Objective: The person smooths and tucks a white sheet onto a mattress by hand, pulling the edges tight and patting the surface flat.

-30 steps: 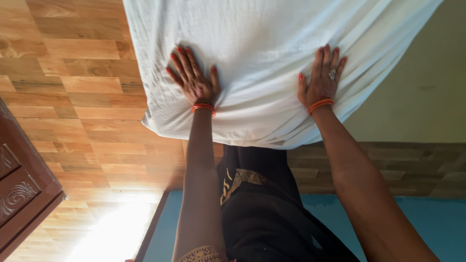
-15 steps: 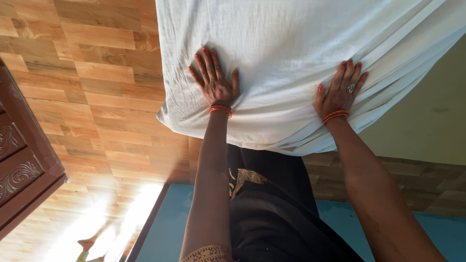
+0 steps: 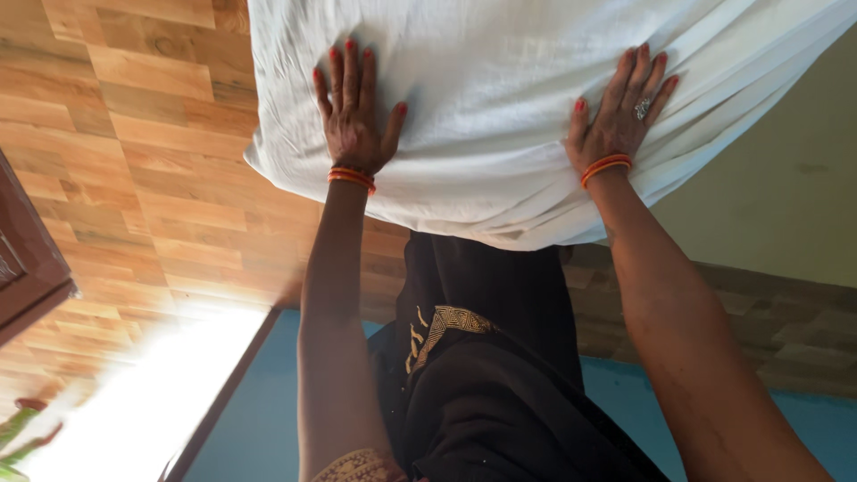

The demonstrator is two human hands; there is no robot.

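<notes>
We see the left hand (image 3: 353, 116) and right hand (image 3: 618, 114) lying flat on a white cloth (image 3: 500, 98), fingers (image 3: 344, 71) spread and pinching nothing. The cloth fills the upper middle of the view, its far part cut off by the top edge. What it rests on is hidden. A wooden floor (image 3: 152, 170) lies at left, partly washed out by glare.

White cloth (image 3: 500, 107) draped over raised surface, hanging past its edge; wood-pattern floor (image 3: 152, 161) beside.
</notes>
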